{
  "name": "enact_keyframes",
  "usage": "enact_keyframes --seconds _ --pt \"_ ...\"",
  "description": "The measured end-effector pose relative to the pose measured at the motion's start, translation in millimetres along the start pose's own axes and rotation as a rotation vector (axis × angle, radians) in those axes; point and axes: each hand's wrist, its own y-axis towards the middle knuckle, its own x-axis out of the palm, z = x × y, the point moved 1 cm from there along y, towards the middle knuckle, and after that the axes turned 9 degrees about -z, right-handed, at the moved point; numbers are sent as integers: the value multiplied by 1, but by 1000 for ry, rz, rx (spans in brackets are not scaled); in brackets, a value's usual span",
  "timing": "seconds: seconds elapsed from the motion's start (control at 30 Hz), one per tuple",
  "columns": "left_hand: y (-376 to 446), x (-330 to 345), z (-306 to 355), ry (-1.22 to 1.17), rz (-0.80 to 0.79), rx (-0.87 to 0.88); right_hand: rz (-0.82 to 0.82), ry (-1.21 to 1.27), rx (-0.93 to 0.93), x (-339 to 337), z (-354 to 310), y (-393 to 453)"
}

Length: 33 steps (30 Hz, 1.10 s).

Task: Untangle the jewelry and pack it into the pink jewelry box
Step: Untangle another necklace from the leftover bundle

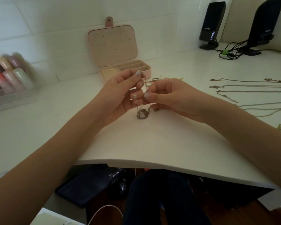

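From the head camera, the left hand (pixel 118 93) and right hand (pixel 170 96) meet above the white surface (pixel 152 140), each with fingers (pixel 137 73) curled and pinching a thin tangled chain (pixel 142 113), whose lower loops hang down and bunch on the surface just below the hands. Behind them the pink jewelry box (pixel 120 62) stands open near the wall, lid upright, with a small heap of jewelry (pixel 157 78) just beside it. Several untangled chains (pixel 250 88) lie stretched out to the right, two black speakers (pixel 234 25) at the back.
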Motion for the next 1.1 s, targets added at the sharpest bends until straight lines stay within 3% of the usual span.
enact_keyframes --seconds 0.07,0.2,0.43,0.57,0.73,0.83,0.93,1.03,1.1 --pt "0 -3 2 32 17 -13 -52 192 -19 2 -4 -1" --pt "-1 -12 10 84 52 -57 0 518 -36 -11 -19 -7" --pt "-1 -7 22 122 66 29 41 338 -31 -10 -20 -10" --pt "-1 -4 25 522 46 -34 91 433 -106 -11 -25 -10" --pt "-1 3 25 1021 -144 -269 137 322 -136 -13 -24 -11" --pt "-1 10 23 958 -159 -295 206 248 -145 -14 -23 -10" --pt "-1 14 17 675 -66 -307 333 105 -111 -21 -19 -10" --pt "0 12 8 431 30 -305 462 -190 -30 -24 -13 -13" --pt "1 8 2 352 86 -283 418 -275 12 -21 -14 -16"
